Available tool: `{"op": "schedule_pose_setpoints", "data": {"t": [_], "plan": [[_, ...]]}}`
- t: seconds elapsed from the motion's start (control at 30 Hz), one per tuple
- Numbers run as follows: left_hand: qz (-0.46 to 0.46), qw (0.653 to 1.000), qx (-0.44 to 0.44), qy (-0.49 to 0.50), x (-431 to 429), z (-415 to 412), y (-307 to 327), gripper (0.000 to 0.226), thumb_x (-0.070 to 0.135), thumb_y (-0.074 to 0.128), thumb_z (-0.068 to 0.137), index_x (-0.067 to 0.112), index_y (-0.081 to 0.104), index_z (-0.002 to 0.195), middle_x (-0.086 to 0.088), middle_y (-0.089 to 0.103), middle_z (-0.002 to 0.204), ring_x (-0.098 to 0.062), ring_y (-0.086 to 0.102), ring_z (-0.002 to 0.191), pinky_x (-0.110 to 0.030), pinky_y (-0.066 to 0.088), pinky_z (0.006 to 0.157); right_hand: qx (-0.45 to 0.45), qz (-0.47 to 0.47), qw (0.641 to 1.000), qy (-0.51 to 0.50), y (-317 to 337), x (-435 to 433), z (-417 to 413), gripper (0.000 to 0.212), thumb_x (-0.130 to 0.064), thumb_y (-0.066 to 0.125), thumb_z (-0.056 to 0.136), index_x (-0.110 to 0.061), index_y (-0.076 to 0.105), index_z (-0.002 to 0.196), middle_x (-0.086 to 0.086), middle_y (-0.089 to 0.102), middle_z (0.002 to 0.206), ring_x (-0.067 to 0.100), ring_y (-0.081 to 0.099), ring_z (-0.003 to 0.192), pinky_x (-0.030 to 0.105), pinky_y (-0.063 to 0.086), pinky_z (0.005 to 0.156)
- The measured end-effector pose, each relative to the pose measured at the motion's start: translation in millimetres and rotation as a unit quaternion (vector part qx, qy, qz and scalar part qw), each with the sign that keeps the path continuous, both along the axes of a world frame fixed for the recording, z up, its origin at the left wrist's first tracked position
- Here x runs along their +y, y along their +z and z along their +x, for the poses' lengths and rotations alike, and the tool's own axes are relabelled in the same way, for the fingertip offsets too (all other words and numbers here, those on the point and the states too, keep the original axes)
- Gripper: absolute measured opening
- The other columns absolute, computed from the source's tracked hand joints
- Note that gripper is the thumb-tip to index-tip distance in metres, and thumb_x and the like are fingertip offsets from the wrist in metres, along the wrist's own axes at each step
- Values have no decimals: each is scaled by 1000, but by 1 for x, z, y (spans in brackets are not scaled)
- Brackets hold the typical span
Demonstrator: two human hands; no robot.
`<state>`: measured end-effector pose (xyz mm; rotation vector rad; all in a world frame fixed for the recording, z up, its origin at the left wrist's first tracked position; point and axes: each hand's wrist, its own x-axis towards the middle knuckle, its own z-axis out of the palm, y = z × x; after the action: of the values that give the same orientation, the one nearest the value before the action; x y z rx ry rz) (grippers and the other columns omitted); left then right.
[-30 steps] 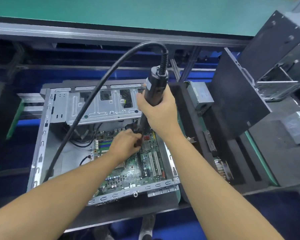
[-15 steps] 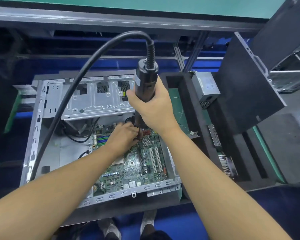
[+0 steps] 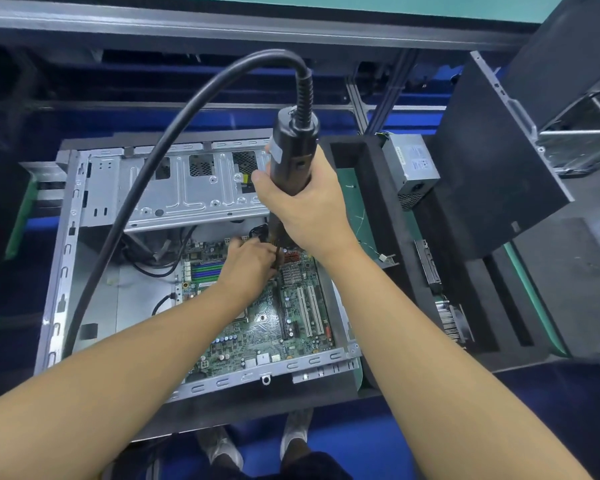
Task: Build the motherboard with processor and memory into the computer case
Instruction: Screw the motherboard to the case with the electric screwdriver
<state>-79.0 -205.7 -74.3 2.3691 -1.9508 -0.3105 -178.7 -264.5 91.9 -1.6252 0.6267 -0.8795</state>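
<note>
An open grey metal computer case [image 3: 63,258] lies flat below me. Inside it sits the green motherboard [image 3: 267,327], with coloured memory slots [image 3: 207,270] at its left and white expansion slots at its right. My right hand [image 3: 309,206] grips a black electric screwdriver [image 3: 291,157], held upright over the board's far edge. Its thick black cable [image 3: 142,188] arcs up and left. My left hand [image 3: 253,261] pinches the screwdriver's tip down at the board. The tip and whatever is under it are hidden by my fingers.
A black foam tray [image 3: 371,188] stands right of the case, with a grey power supply [image 3: 411,168] at its far end and metal parts in its slots. A black case panel [image 3: 492,161] leans at the right. My feet show below the bench edge.
The hands and screwdriver stay at the same spot on the board. The view has tilted slightly, so the case sits a little lower and more to the left in the picture.
</note>
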Motion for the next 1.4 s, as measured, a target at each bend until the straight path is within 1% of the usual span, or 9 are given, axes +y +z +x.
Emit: {"op": "schedule_pose_setpoints", "data": {"t": [0.1,0.23,0.3,0.4,0.53,0.8,0.97,1.13,1.4], "plan": [[-23,999,39,-23,4,1,0,13,30,68,89,22,65,100,10,63,102,-16,54,105,-31,28,77,-4,8,1000,-6,-2,-2,-3,26,-14,73,86,-34,57,92,-17,57,73,5,54,71,18,49,72],[-50,989,138,-22,8,10,2,21,23,76,82,20,70,102,2,53,117,-22,58,100,-40,47,93,7,1,1000,10,-3,3,-1,30,-13,73,86,-36,55,86,-9,57,75,12,53,72,28,49,70],[-47,989,134,-37,12,16,1,28,28,76,81,20,67,106,2,51,117,-22,58,98,-38,49,91,8,-5,1000,25,-4,4,0,31,-11,72,87,-36,54,87,-11,57,75,10,53,71,25,48,70],[-61,995,45,-59,23,28,-3,47,45,72,77,26,58,117,2,51,119,-20,52,100,-35,46,83,14,-1,999,33,-4,3,1,31,-11,73,87,-36,55,89,-14,58,75,6,54,71,17,48,71],[-64,998,22,-21,31,33,-3,62,55,72,72,29,42,120,-4,52,114,-26,49,103,-43,43,86,20,4,999,43,-5,2,3,28,-10,73,87,-33,57,93,-15,59,77,5,55,73,15,48,72],[-52,996,64,21,37,41,-3,52,54,74,72,37,49,114,-3,50,110,-26,47,106,-45,44,91,54,-10,998,20,-11,0,5,17,-26,73,83,-26,58,90,-14,60,76,10,57,72,31,53,72],[-49,996,67,20,34,40,-2,49,51,76,72,34,50,111,0,50,109,-24,46,107,-44,40,93,43,8,999,11,-14,-1,6,27,-29,73,80,-12,60,97,-6,60,78,19,57,72,47,54,76],[-43,996,72,25,34,39,-2,48,51,75,73,33,50,110,1,49,108,-23,44,107,-44,39,92,71,1,997,10,-14,-2,6,18,-30,73,81,-20,59,86,-13,61,70,12,57,68,28,51,69],[-30,994,104,21,33,35,5,46,44,68,75,29,48,113,5,48,108,-19,44,104,-41,38,95,35,9,999,27,-4,1,6,23,-12,73,88,-1,60,103,1,58,78,18,55,74,46,53,79]]}}
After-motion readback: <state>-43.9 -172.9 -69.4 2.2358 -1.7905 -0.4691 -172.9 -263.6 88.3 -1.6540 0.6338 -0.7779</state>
